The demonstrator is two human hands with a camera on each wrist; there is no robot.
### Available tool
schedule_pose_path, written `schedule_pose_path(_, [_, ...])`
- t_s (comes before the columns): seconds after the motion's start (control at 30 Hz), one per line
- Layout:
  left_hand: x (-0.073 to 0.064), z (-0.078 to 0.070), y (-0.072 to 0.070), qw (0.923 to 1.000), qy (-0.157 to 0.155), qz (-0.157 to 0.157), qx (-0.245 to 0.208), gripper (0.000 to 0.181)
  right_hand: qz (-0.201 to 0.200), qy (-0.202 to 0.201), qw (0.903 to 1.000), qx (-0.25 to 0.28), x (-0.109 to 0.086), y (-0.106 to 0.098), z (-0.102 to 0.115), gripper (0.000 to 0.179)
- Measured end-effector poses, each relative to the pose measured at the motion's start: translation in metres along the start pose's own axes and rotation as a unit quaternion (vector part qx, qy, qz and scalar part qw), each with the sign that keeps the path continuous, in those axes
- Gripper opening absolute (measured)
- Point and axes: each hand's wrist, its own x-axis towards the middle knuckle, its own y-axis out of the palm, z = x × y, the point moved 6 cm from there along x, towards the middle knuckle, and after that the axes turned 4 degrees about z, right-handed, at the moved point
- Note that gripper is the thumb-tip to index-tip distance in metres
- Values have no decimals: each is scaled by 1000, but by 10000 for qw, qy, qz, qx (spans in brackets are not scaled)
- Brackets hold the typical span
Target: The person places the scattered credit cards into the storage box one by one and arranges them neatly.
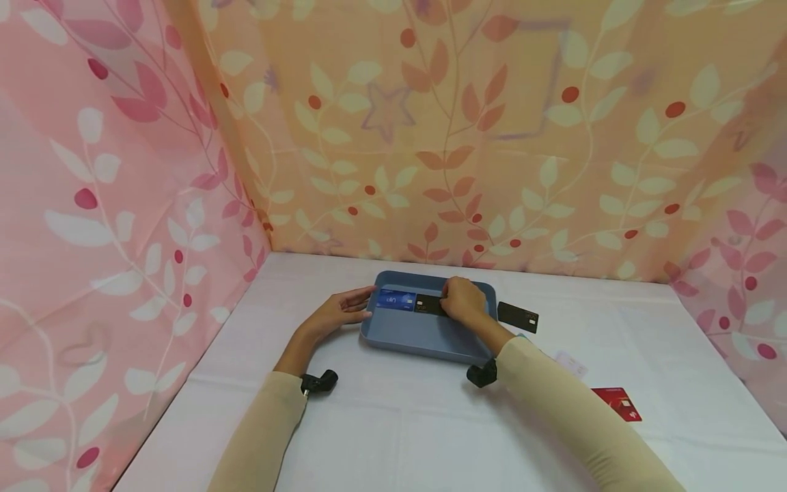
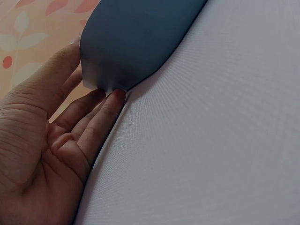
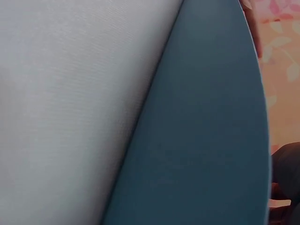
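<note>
A blue-grey tray [image 1: 424,336] lies on the white table. In it, along the far side, a blue bank card [image 1: 395,299] lies at the left with a black bank card [image 1: 428,305] beside it. My right hand [image 1: 464,301] reaches over the tray's right side, fingers curled at the black card's right end; its fingertips are mostly hidden. In the right wrist view the tray's outer wall [image 3: 201,122] blocks most of that hand. My left hand [image 1: 340,311] touches the tray's left end with fingers extended. The left wrist view shows the fingertips [image 2: 117,97] against the tray wall.
To the right of the tray lies another black card [image 1: 518,317]. A pale card [image 1: 572,364] and a red card [image 1: 619,404] lie nearer me, partly covered by my right sleeve [image 1: 572,410]. Flowered cloth [image 1: 455,150] hangs behind and at both sides of the table.
</note>
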Motion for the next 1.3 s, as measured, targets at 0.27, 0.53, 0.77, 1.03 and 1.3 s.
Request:
schedule_pose_path(0.27, [0, 0, 0, 9999, 71, 47, 94, 66, -358, -378, 9975, -479, -12, -9, 9, 19])
schedule_pose_path(0.53, [1, 0, -1, 10000, -57, -9, 51, 66, -473, -535, 9967, -376, -28, -23, 11, 23])
schedule_pose_path(0.77, [0, -2, 1, 10000, -16, 30, 22, 67, -369, -609, 9974, 83, -52, -43, 15, 26])
schedule_pose_path(1.03, [0, 1, -1, 10000, -33, 6, 29, 67, -434, -675, 9962, 339, -76, -63, 11, 26])
schedule_pose_path(1.3, [1, 1, -1, 9999, -105, -11, 40, 68, -502, -631, 9943, 701, -98, -81, -3, 29])
